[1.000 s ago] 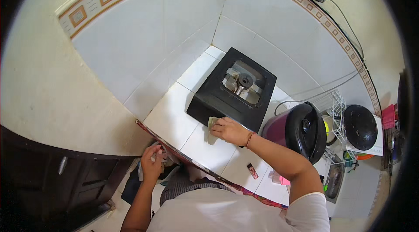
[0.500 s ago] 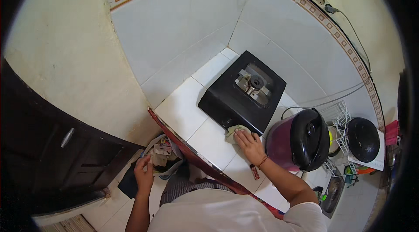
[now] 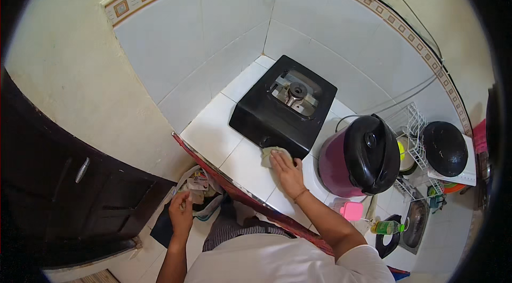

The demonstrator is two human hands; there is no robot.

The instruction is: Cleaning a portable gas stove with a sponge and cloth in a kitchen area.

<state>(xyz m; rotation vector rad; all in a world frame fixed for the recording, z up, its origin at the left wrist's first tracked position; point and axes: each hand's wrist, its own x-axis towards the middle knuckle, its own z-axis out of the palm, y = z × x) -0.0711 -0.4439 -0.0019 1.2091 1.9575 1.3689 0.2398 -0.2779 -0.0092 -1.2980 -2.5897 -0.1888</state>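
Observation:
A black single-burner gas stove (image 3: 255,115) sits on the white-tiled counter, its round burner (image 3: 297,91) bare in the open recess on top. My right hand (image 3: 288,174) presses a folded pale green cloth (image 3: 267,158) against the lower front face of the stove, close to its near right corner. The fingers lie over the cloth, and the thumb is by the corner. Off the counter to the left, my left hand (image 3: 181,215) hangs with its fingers curled together. Whatever it may hold is too small to make out.
Right of the stove stands a purple rice cooker (image 3: 336,168) with a black lid. Beyond it are a white wire rack (image 3: 412,123), a black wok (image 3: 446,148), a pink-lidded container (image 3: 352,210), a green-capped bottle (image 3: 388,227) and a sink (image 3: 415,224). A bag-lined bin (image 3: 205,197) stands below the counter's edge.
My view has shifted, bringing the pink-lidded container and the bottle into sight. The cloth stays on the stove's front under my right hand. My left hand's fingers are more curled.

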